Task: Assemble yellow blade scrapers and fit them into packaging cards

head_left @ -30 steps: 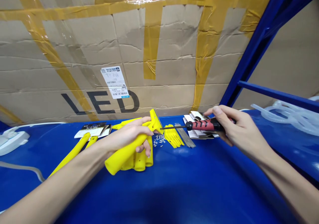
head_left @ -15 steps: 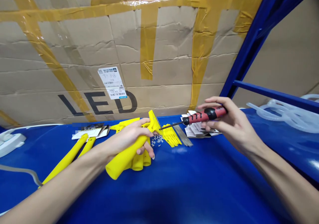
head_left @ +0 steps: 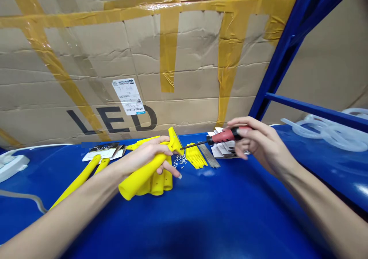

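My left hand is wrapped round a yellow scraper, its wide hollow handle end pointing toward me and its head away. In my right hand is a red and black screwdriver, held level by the handle. The screwdriver's thin shaft reaches left, its tip at the scraper's head. Beneath my left hand lie several yellow handles. Small screws are scattered just right of it, beside a row of yellow strips and grey metal blades.
Folded white cards lie behind the screwdriver. Printed cards and long yellow handles are at left, near a white device. A taped cardboard box stands behind. Clear tubing and a blue frame are at right.
The screwdriver handle has shifted left and slightly down, and my right fingers have changed their hold on it. The whole view has shifted slightly; my left hand still holds the scraper.
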`<state>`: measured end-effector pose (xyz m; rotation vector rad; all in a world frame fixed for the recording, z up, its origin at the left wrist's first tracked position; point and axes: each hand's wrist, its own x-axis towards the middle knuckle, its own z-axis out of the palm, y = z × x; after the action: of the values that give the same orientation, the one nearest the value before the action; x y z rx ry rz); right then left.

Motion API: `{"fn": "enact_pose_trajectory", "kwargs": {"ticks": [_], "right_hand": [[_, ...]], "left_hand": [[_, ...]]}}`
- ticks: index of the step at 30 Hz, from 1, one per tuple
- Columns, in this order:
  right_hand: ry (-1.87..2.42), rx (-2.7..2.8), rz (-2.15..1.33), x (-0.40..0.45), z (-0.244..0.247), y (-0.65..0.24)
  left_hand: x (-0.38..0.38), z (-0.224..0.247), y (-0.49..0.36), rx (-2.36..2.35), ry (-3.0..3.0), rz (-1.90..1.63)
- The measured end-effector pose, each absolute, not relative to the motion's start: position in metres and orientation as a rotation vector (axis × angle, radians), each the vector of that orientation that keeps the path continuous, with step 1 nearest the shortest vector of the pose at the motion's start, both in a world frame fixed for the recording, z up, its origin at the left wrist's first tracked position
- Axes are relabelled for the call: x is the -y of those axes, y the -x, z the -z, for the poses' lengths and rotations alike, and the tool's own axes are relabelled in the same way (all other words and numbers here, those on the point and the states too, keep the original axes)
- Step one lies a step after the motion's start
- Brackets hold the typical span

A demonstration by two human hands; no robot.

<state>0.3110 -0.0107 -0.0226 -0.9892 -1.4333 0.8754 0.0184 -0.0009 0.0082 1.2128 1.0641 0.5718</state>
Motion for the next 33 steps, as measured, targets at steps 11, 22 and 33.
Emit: {"fn": "enact_pose_trajectory", "kwargs": {"ticks": [11, 22, 33], "right_hand": [[0.971, 1.472, -0.747, 0.011, 0.019, -0.314], [1.048, 1.495, -0.713, 0.013, 0.021, -0.311], [0.931, 1.399, -0.813, 0.014, 0.020, -0.308]], "left_hand": [[0.003, -0.010, -0.025, -1.118, -1.170, -0.645], [0.007, -0.010, -0.030, -1.190, -1.023, -0.654], [0.012, -0.012, -0.034, -1.269, -1.190, -0.640]]}}
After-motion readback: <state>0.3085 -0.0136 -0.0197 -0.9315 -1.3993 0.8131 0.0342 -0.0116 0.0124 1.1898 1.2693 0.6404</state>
